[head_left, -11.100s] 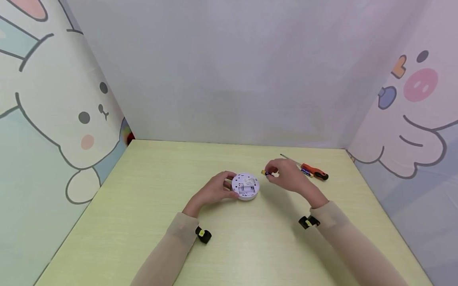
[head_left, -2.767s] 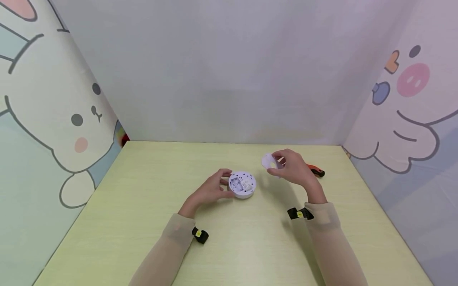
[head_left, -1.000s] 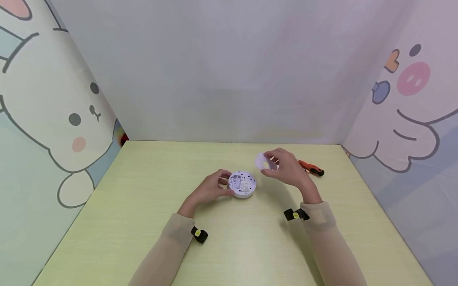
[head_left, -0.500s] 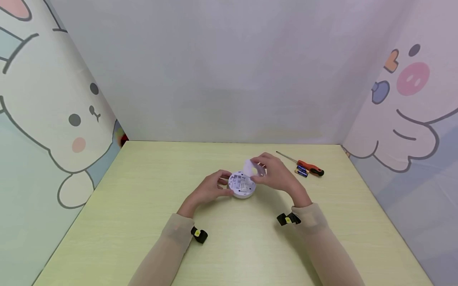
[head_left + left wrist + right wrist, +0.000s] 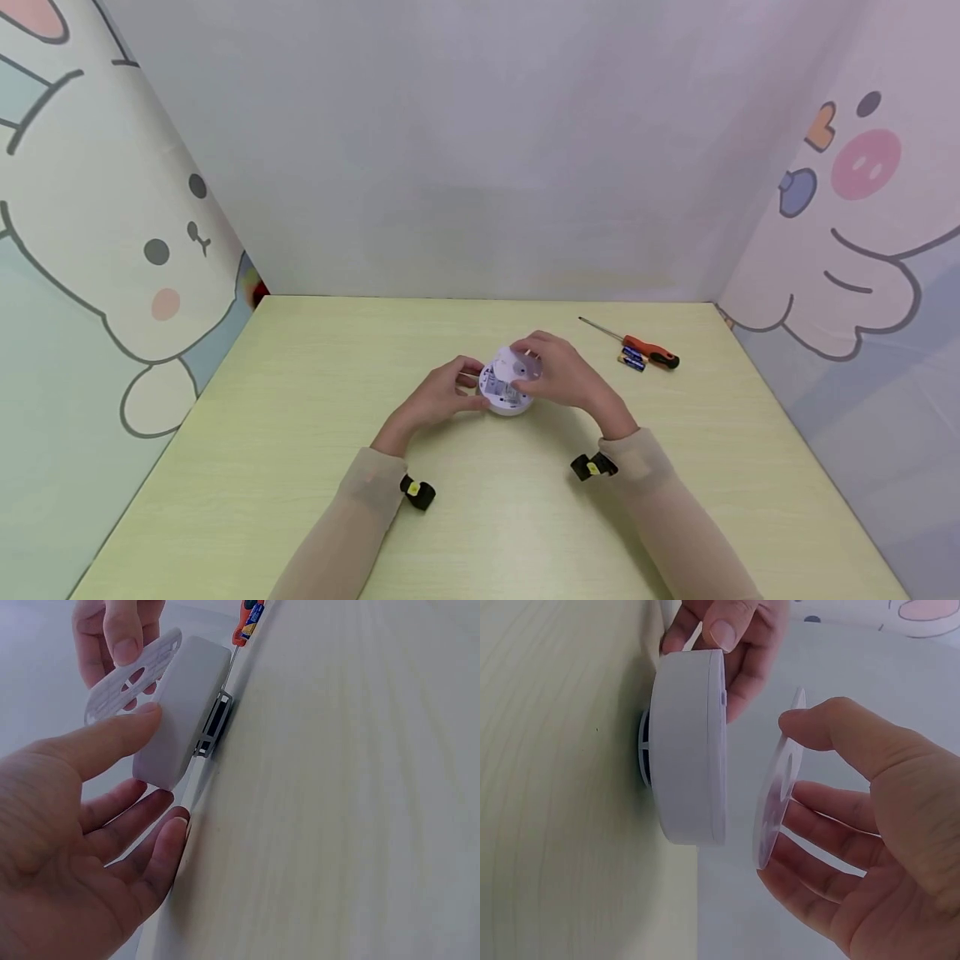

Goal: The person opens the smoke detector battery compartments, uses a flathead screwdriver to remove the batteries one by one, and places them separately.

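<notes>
My left hand (image 5: 442, 396) grips the edge of a round white smoke detector (image 5: 504, 406), its thumb on the rim. The back of the detector faces up, with printed labels and small dark holes; its vented front (image 5: 215, 724) faces the table in the left wrist view. My right hand (image 5: 566, 375) pinches a thin white mounting plate (image 5: 506, 364) with a hole in its middle. Tilted, the plate overlaps the detector's back in the head view. In the right wrist view, a gap shows between the plate (image 5: 778, 795) and the detector (image 5: 686, 750).
Right of the hands lie a screwdriver (image 5: 651, 350) with an orange and black handle and two small blue batteries (image 5: 632, 360) beside it. The pale wooden table (image 5: 360, 342) ends at a grey backdrop (image 5: 480, 167).
Earlier my right hand held a battery; now both batteries lie by the screwdriver. Over the last second that hand brings the plate left and down over the detector, which my left hand keeps holding.
</notes>
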The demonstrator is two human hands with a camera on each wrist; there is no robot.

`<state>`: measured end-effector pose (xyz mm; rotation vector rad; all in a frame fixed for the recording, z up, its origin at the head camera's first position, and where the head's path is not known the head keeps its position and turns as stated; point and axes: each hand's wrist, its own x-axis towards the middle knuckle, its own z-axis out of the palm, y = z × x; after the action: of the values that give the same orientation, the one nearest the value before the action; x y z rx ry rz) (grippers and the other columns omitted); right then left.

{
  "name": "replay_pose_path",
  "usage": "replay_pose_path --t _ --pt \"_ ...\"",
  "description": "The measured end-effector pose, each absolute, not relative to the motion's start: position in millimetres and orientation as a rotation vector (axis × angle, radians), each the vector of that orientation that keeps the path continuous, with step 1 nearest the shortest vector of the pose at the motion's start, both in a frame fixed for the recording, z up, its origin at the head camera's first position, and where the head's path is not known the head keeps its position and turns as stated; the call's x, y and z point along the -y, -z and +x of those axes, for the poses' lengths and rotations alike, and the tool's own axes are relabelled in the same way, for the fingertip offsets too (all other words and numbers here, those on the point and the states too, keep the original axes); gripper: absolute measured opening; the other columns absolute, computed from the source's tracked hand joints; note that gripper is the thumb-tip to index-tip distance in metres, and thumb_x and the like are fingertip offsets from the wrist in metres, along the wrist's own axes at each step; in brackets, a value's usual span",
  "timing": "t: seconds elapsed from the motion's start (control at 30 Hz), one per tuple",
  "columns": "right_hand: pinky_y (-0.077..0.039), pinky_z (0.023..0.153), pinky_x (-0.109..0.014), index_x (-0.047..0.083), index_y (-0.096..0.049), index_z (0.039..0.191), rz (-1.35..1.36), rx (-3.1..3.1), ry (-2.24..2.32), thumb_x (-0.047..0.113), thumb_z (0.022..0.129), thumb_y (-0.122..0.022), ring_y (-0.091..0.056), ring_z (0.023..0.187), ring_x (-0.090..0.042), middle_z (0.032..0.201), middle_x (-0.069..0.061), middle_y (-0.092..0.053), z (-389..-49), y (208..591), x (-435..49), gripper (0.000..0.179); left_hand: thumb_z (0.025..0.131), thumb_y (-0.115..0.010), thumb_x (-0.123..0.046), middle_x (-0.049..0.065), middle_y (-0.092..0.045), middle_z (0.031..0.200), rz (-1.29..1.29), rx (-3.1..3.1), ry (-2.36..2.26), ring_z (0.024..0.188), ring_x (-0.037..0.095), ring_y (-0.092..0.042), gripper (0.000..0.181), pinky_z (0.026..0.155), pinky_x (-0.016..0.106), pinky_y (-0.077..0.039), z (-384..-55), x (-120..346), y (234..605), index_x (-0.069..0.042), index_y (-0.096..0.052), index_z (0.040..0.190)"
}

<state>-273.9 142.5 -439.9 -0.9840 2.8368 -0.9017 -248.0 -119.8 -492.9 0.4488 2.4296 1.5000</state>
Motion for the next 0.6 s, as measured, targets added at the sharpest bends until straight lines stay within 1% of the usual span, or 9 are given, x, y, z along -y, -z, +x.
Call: replay_pose_path --t 0.13,0.4,0.6 --pt "-0.059 0.094 -0.040 0.004 -0.070 0.133 -0.984 -2.830 0.889 0.023 0.086 -0.090 -0.063 0.107 -0.022 0.122 -0.007 -0.068 -273 443 -138 0.054 0.091 -0.088 -0.026 0.005 -0.066 0.135 0.451 -2.430 -1.503 0.126 0.026 -0.064 0.060 0.106 0.045 -0.055 -248 120 493 -0.011 -0.058 0.141" --pt "-0.058 0.094 -0.042 0.002 -0.072 0.130 -1.082 -2.830 0.844 0.025 0.085 -0.091 -0.063 0.109 -0.023 0.122 -0.008 -0.068 -271 449 -132 0.053 0.092 -0.087 -0.024 0.006 -0.065 0.136 0.482 -2.411 -1.521 0.126 0.026 -0.064 0.059 0.105 0.043 -0.056 -249 120 494 -0.011 -0.058 0.142" --pt "-0.058 0.093 -0.041 0.004 -0.073 0.131 -1.054 -2.833 0.784 0.025 0.086 -0.090 -0.062 0.108 -0.022 0.121 -0.007 -0.068 -273 455 -128 0.052 0.092 -0.087 -0.025 0.005 -0.065 0.136 0.472 -2.413 -1.515 0.125 0.025 -0.064 0.060 0.105 0.043 -0.056 -249 120 494 -0.012 -0.058 0.142"
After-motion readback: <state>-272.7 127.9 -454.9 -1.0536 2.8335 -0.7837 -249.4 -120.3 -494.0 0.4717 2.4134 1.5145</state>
